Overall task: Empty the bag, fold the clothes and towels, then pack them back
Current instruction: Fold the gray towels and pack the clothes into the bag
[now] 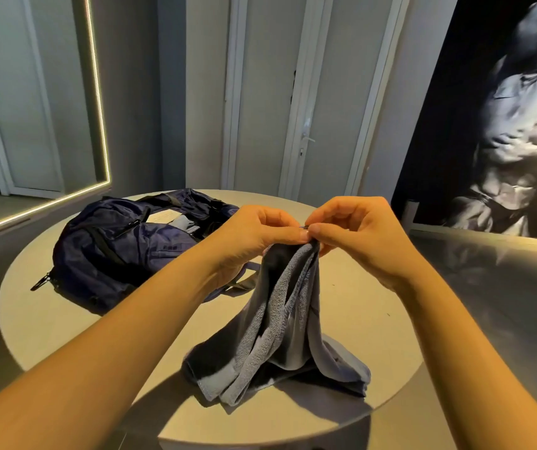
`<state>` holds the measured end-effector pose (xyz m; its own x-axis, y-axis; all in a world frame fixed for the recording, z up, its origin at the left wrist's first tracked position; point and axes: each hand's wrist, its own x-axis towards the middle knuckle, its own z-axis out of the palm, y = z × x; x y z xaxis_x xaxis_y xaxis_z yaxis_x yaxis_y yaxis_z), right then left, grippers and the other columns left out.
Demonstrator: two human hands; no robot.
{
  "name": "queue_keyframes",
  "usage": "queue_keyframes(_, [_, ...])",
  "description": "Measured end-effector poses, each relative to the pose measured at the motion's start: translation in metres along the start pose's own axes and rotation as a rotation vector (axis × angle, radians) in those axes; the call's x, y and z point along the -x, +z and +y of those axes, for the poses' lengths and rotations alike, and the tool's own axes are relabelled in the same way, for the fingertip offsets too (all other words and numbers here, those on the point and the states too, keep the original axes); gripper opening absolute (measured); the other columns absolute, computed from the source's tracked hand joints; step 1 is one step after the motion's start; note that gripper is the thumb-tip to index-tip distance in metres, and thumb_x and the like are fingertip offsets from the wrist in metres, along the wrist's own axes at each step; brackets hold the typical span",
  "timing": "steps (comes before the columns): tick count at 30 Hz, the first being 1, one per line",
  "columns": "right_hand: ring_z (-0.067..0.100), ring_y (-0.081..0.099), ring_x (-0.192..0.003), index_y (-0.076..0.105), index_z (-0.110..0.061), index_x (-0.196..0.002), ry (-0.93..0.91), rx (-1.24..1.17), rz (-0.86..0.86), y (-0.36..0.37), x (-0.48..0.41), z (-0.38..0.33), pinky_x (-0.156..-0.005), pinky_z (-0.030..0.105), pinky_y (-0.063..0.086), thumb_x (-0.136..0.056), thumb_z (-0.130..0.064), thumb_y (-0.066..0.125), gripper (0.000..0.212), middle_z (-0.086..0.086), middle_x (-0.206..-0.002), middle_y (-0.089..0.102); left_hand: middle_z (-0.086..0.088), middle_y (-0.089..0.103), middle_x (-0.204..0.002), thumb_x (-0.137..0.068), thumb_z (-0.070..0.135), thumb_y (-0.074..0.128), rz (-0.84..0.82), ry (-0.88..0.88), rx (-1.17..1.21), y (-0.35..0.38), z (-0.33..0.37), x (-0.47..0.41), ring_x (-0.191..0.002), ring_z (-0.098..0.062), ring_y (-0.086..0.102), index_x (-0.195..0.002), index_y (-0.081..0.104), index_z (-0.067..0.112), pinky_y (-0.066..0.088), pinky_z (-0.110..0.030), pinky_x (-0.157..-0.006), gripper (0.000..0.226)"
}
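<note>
Both arms are up over the round counter (374,319). The left hand (254,228) and right hand (361,235) meet at the fingertips, each grip pinching the top edge of the one grey towel (280,336). The towel hangs down, with its bottom bunched on the counter. One dark blue bag (117,245) lies open back left. There's something pale grey inside, can't tell what. The left forearm covers the bag's near corner.

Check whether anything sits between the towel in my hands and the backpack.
Nothing visible does. The towel, pinched at its top by the left hand and right hand, hangs just right of the backpack; only bare table and the bag's own strap lie between.
</note>
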<state>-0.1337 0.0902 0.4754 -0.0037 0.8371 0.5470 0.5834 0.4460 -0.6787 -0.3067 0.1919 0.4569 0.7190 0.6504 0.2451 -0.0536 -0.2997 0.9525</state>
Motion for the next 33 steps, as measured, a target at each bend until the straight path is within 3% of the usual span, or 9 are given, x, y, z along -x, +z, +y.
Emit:
queue_keyframes(9, [0.018, 0.071, -0.08, 0.073, -0.005, -0.089, 0.108, -0.027, 0.153, -0.028, 0.029, 0.026, -0.071, 0.025, 0.058, -0.093, 0.013, 0.053, 0.027, 0.004, -0.083, 0.074, -0.012, 0.075, -0.09, -0.089, 0.015, 0.077, -0.082, -0.053, -0.334, -0.017, -0.059, 0.017, -0.085, -0.026, 0.071, -0.093, 0.075, 0.006, 0.055, -0.034, -0.079, 0.01])
queue_keyframes(11, [0.013, 0.068, -0.074, 0.072, -0.005, -0.083, 0.201, -0.066, 0.219, -0.036, 0.051, 0.043, -0.067, 0.021, 0.056, -0.092, 0.016, 0.049, 0.032, 0.001, -0.078, 0.072, -0.009, 0.075, -0.091, -0.088, 0.021, 0.079, -0.159, -0.129, -0.312, -0.021, -0.074, 0.026, -0.089, -0.021, 0.072, -0.093, 0.075, 0.007, 0.055, -0.031, -0.085, 0.015])
queue_keyframes(15, [0.013, 0.056, -0.063, 0.065, -0.001, -0.066, 0.415, -0.116, 0.324, -0.048, 0.11, 0.081, -0.057, 0.018, 0.049, -0.084, 0.021, 0.042, 0.036, 0.008, -0.065, 0.06, -0.019, 0.073, -0.101, -0.085, 0.036, 0.082, -0.343, -0.247, -0.305, -0.021, -0.1, 0.039, -0.098, -0.036, 0.07, -0.103, 0.076, 0.009, 0.058, -0.046, -0.092, 0.033])
queue_keyframes(17, [0.016, 0.047, -0.06, 0.06, -0.005, -0.056, 0.51, -0.139, 0.35, -0.05, 0.142, 0.096, -0.052, 0.018, 0.04, -0.08, 0.021, 0.04, 0.042, 0.013, -0.062, 0.051, -0.017, 0.073, -0.098, -0.088, 0.036, 0.08, -0.412, -0.253, -0.315, -0.016, -0.107, 0.043, -0.094, -0.036, 0.07, -0.102, 0.077, 0.011, 0.056, -0.041, -0.087, 0.029])
queue_keyframes(20, [0.017, 0.037, -0.057, 0.054, -0.009, -0.049, 0.682, -0.067, 0.245, -0.048, 0.182, 0.119, -0.053, 0.027, 0.03, -0.08, 0.018, 0.04, 0.043, 0.011, -0.058, 0.043, -0.002, 0.076, -0.087, -0.093, 0.031, 0.072, -0.471, -0.265, -0.305, -0.006, -0.106, 0.044, -0.082, -0.019, 0.072, -0.086, 0.08, 0.024, 0.055, -0.03, -0.076, 0.013])
queue_keyframes(24, [0.022, 0.046, -0.054, 0.058, 0.014, -0.066, 0.893, 0.159, 0.102, -0.04, 0.201, 0.149, -0.049, 0.029, 0.041, -0.09, 0.006, 0.045, 0.028, 0.011, -0.054, 0.054, -0.001, 0.075, -0.085, -0.096, 0.028, 0.069, -0.393, -0.199, -0.29, 0.011, -0.107, 0.039, -0.078, -0.013, 0.071, -0.086, 0.078, 0.02, 0.054, -0.023, -0.071, 0.015])
queue_keyframes(27, [0.024, 0.048, -0.055, 0.057, 0.003, -0.064, 0.848, 0.306, 0.196, -0.035, 0.197, 0.159, -0.052, 0.034, 0.042, -0.093, 0.002, 0.046, 0.032, 0.006, -0.055, 0.057, 0.0, 0.077, -0.091, -0.092, 0.026, 0.074, -0.238, -0.085, -0.31, 0.022, -0.114, 0.033, -0.087, -0.017, 0.074, -0.092, 0.078, 0.018, 0.061, -0.031, -0.079, 0.009])
queue_keyframes(29, [0.021, 0.06, -0.063, 0.063, -0.011, -0.071, 0.768, 0.374, 0.199, -0.03, 0.19, 0.156, -0.058, 0.034, 0.049, -0.094, 0.0, 0.048, 0.029, 0.004, -0.067, 0.066, 0.002, 0.077, -0.089, -0.093, 0.027, 0.074, -0.334, -0.07, -0.412, 0.03, -0.116, 0.031, -0.085, -0.016, 0.073, -0.091, 0.08, 0.02, 0.06, -0.03, -0.079, 0.01])
queue_keyframes(33, [0.005, 0.066, -0.075, 0.07, -0.019, -0.096, 0.627, 0.382, 0.163, -0.022, 0.176, 0.142, -0.064, 0.011, 0.05, -0.099, -0.007, 0.055, 0.019, -0.003, -0.081, 0.073, -0.005, 0.075, -0.08, -0.101, 0.031, 0.062, -0.462, -0.14, -0.489, 0.037, -0.12, 0.025, -0.07, -0.02, 0.067, -0.09, 0.08, 0.015, 0.055, -0.037, -0.071, 0.026])
